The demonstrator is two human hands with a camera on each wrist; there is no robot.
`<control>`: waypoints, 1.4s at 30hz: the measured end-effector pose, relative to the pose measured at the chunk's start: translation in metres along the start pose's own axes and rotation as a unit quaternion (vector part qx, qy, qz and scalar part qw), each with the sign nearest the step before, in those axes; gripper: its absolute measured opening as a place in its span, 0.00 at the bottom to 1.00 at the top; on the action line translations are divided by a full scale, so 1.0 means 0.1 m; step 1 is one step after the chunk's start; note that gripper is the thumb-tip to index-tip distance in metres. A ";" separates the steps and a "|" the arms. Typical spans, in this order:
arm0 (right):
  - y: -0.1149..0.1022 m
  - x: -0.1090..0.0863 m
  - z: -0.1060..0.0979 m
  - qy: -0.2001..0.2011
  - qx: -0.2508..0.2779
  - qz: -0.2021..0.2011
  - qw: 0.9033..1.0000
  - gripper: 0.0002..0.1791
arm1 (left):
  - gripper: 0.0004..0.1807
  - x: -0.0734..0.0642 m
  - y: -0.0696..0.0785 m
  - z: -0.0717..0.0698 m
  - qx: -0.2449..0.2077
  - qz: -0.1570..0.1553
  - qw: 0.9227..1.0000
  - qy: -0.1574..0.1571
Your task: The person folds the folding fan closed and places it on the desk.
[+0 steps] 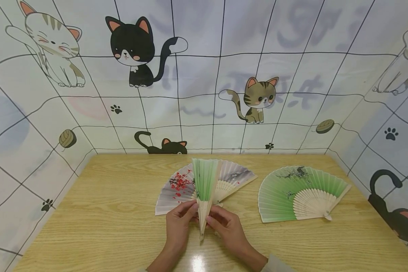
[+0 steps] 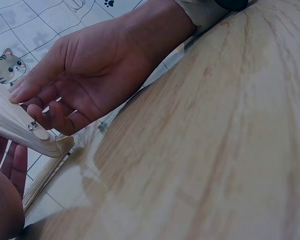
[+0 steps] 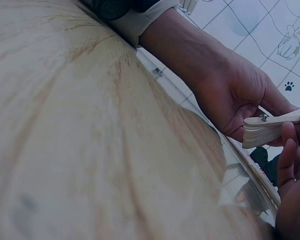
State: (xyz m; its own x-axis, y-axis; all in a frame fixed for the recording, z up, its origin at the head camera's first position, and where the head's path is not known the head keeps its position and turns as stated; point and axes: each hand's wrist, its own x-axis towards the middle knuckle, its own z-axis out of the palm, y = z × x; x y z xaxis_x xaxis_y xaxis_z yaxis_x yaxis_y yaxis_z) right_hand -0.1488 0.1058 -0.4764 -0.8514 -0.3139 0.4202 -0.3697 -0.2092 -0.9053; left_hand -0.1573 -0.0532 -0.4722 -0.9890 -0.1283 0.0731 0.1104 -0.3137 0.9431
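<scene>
Both hands hold a mostly folded green folding fan (image 1: 205, 181) upright in the middle of the head view. My left hand (image 1: 177, 224) grips its pale ribs from the left, thumb at the edge. From the right, my right hand (image 1: 229, 226) pinches the ribs lower down. The pivot end points toward me, and a small metal rivet (image 2: 32, 125) shows there in the left wrist view. Stacked rib ends (image 3: 262, 132) appear in the right wrist view. Behind the held fan lies a spread white-grey fan (image 1: 170, 198) with red blossoms, its middle partly hidden.
A second green fan (image 1: 285, 204), spread wide with a dark bird and branches, lies on the right of the wooden table (image 1: 122, 196). A white cloth (image 1: 204, 75) printed with cats and grid lines rises behind the table and along both sides.
</scene>
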 end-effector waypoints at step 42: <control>-0.02 0.00 0.00 0.010 -0.008 0.035 0.999 0.14 | 0.14 0.01 0.01 0.00 0.032 0.000 0.999 -0.010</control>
State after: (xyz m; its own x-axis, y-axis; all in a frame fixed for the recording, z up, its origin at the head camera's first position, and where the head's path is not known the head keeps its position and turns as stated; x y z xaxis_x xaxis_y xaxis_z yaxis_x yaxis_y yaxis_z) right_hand -0.1484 0.1059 -0.4749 -0.8828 -0.3088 0.3540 -0.3140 -0.1726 -0.9336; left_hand -0.1579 -0.0535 -0.4714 -0.9908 -0.1094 0.0798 0.1054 -0.2530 0.9617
